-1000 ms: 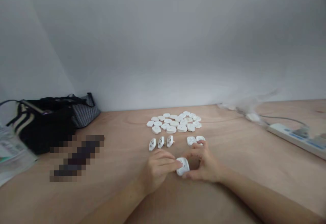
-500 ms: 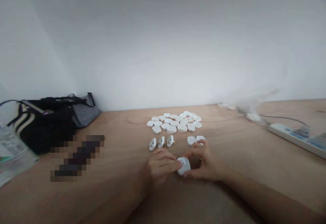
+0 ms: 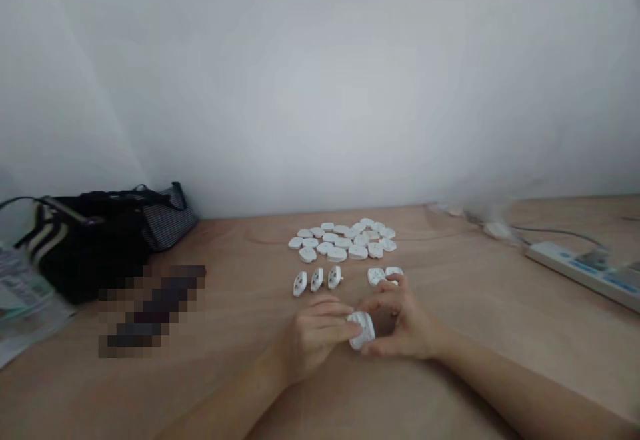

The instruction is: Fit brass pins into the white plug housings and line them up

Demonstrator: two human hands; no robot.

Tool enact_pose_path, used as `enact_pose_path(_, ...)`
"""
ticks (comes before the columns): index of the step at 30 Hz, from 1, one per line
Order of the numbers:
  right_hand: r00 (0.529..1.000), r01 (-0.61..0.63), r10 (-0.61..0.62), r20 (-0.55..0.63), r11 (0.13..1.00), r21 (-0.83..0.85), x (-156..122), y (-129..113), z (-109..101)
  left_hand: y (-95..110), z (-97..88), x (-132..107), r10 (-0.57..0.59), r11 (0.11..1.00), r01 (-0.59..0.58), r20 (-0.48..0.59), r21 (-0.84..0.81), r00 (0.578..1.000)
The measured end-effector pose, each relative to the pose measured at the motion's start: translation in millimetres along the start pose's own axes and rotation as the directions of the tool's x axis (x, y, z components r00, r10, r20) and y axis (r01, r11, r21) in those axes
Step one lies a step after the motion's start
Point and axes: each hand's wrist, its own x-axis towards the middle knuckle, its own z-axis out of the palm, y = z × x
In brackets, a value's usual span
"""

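A rounded white plug adapter (image 3: 363, 331) is held low over the table, its holed face turned up toward me. My right hand (image 3: 407, 323) grips its right side between thumb and index finger. From the left, the fingers of my left hand (image 3: 320, 333) are closed and press on its left edge and face. Just ahead, three white plug adapters (image 3: 317, 280) stand on edge in a row; a brass pin juts from the rightmost one. Two more adapters (image 3: 377, 276) lie near my right fingertips, the farther right one partly hidden by them.
Several white pieces (image 3: 343, 243) lie in a cluster farther back on the wooden table (image 3: 240, 260). A black bag (image 3: 95, 240), a plastic bag (image 3: 30, 300) and a pixelated dark object (image 3: 155, 307) are on the left. At right are a power strip (image 3: 580, 270) and clear plastic (image 3: 490, 213).
Both hands and the held plug adapter have shifted very slightly toward me. The left fingers have moved a little on its face. Everything on the table stays in place.
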Motion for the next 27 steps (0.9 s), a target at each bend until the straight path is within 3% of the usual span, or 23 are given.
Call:
enact_pose_path(3,1.000,-0.011,0.011,-0.022,1.000,-0.001,-0.8,2.0,1.1,-0.9,-1.3,-1.7,-0.072,0.997,0.072,-0.024,-0.004,0.997)
enact_pose_path(6,0.998,-0.021,0.020,-0.059,1.000,-0.014,-1.0,4.8,2.1,-0.3,-3.4,-3.2,-0.247,0.969,0.246,-0.081,-0.015,0.966)
enact_pose_path(9,0.998,-0.015,0.015,-0.065,1.000,0.001,-0.7,5.1,2.4,1.0,-2.7,-5.2,-0.375,0.927,0.375,0.000,-0.016,0.927)
enact_pose_path(12,0.998,-0.014,0.015,-0.061,1.000,0.006,0.0,1.8,1.8,1.4,0.8,-6.9,-0.425,0.904,0.427,0.055,-0.022,0.904)
enact_pose_path(20,1.000,0.021,-0.021,0.007,1.000,0.023,2.1,-3.4,0.5,2.2,0.3,-3.8,-0.474,0.876,0.479,0.081,-0.055,0.877)
enact_pose_path(23,1.000,0.000,0.000,-0.012,1.000,-0.011,1.4,-0.5,0.0,0.9,-2.0,-2.6,-0.536,0.838,0.544,0.134,-0.029,0.833)
enact_pose_path(27,0.998,-0.049,0.046,-0.051,0.998,-0.045,-0.1,4.5,0.2,-3.4,1.4,-4.5,-0.653,0.754,0.655,0.146,0.040,0.743)
